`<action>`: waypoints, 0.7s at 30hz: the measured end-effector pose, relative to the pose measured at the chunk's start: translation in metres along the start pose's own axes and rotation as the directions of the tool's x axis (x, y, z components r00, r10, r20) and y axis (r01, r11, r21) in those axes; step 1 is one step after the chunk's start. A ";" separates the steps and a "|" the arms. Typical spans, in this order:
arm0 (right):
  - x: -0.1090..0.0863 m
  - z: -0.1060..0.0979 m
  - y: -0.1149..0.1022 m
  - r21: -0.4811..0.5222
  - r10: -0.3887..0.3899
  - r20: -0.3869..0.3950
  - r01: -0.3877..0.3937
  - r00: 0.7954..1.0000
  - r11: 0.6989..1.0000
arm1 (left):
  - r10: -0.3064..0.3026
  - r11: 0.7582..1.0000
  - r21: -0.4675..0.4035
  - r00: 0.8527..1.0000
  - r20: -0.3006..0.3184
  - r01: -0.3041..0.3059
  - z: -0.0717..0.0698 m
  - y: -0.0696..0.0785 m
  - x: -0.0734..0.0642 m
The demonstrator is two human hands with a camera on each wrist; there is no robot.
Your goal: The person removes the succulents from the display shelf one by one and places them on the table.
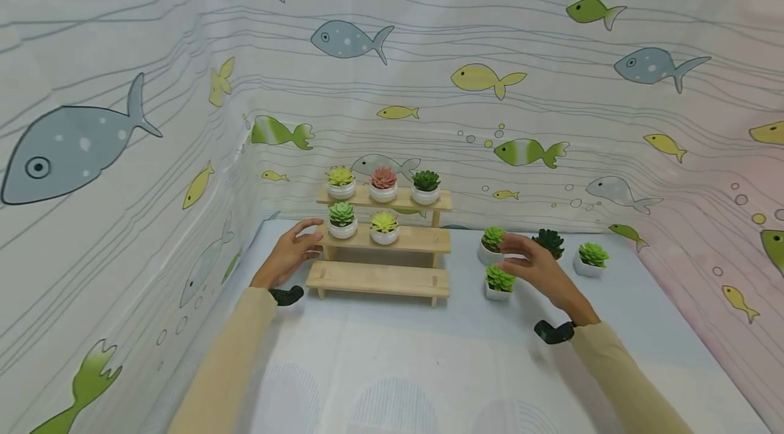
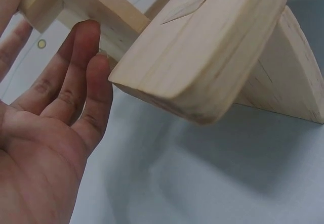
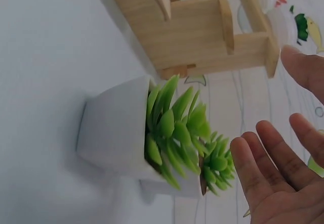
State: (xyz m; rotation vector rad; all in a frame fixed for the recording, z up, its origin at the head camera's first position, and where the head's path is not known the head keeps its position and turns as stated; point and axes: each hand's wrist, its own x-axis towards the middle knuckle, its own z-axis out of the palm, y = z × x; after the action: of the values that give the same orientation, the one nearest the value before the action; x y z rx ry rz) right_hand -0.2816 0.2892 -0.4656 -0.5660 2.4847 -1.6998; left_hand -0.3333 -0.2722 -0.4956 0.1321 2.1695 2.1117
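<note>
A three-tier wooden stand (image 1: 380, 277) holds several small potted succulents. My left hand (image 1: 289, 256) is at the stand's left end, beside the middle tier, with its fingers loosely bent; whether they touch the wood is hard to tell. My right hand (image 1: 542, 274) hovers with spread fingers by the loose pots and grips nothing. Closest to it are a green succulent in a square white pot (image 1: 499, 288) and another in a round white pot (image 1: 491, 247) behind. In the right wrist view, the square pot (image 3: 114, 128) stands apart from the fingertips (image 3: 243, 153).
On the top tier are yellow-green (image 1: 341, 182), red (image 1: 384, 184) and dark green (image 1: 425, 186) succulents. Pale green (image 1: 342, 220) and yellow (image 1: 384, 227) ones occupy the middle tier. Farther right stand a dark succulent (image 1: 549, 241), partly hidden by my hand, and a bright green one (image 1: 591, 259).
</note>
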 end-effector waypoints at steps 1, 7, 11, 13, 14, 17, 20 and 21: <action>0.001 0.001 -0.002 0.001 -0.001 0.002 0.001 1.000 1.000 | -0.004 1.000 -0.004 1.000 -0.002 0.004 0.000 0.000 0.000; 0.010 0.008 -0.008 -0.005 -0.018 0.008 0.018 1.000 1.000 | -0.008 1.000 -0.008 1.000 -0.006 0.008 0.001 0.001 -0.001; 0.016 0.012 -0.010 0.010 -0.030 0.028 0.030 0.999 0.999 | 0.011 1.000 0.020 1.000 0.002 -0.011 0.002 0.003 -0.001; 0.019 0.015 -0.012 0.026 -0.033 0.037 0.032 0.999 0.999 | 0.015 0.999 0.030 1.000 0.004 -0.015 0.002 0.004 0.000; 0.020 0.017 -0.014 0.030 -0.039 0.041 0.038 0.998 0.999 | 0.015 0.999 0.033 1.000 0.005 -0.015 0.002 0.004 0.000; 0.026 0.021 -0.018 0.028 -0.053 0.048 0.052 0.997 0.998 | 0.010 1.000 0.026 1.000 -0.001 -0.010 0.001 0.004 0.000; 0.033 0.027 -0.023 0.018 -0.063 0.054 0.062 0.997 0.998 | 0.013 0.999 0.031 1.000 0.002 -0.013 0.001 0.004 0.000; 0.035 0.028 -0.024 0.017 -0.066 0.054 0.065 0.996 0.998 | 0.014 0.999 0.033 1.000 0.001 -0.014 0.001 0.003 0.000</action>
State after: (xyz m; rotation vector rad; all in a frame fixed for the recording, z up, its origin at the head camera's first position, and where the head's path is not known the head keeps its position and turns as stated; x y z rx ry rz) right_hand -0.3006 0.2444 -0.4498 -0.6908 2.4396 -1.6996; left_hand -0.3337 -0.2712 -0.4924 0.1512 2.2100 2.0828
